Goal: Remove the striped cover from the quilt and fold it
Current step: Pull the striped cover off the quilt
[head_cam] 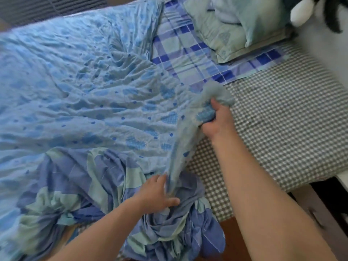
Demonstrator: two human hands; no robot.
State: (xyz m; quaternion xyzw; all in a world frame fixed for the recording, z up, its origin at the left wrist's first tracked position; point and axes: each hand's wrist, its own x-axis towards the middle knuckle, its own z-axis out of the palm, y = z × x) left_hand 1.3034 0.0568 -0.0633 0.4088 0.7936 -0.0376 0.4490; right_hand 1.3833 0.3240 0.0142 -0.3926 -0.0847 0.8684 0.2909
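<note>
The quilt (75, 87), light blue with darker blue patches, lies spread over most of the bed, its long axis running from the near left toward the far right. One corner is drawn up into a narrow ridge that runs from the near edge of the bed up and away to the right hand (216, 119). That hand is clenched round the bunched corner, thumb on top, with the fabric tip standing out above the fist. The striped cover (113, 194), in blue and pale green bands, is gathered in a crumpled heap at the near edge of the bed, below and to the left of the gripped corner, partly hanging over the edge. The left hand (156, 194) rests on this heap where the ridge of quilt enters it, fingers spread and fairly straight, pressing rather than gripping. To the right of the quilt the grey checked mattress (282, 119) is exposed. A blue plaid sheet (180, 53) lies at the far end under a pale pillow (235, 31).
</note>
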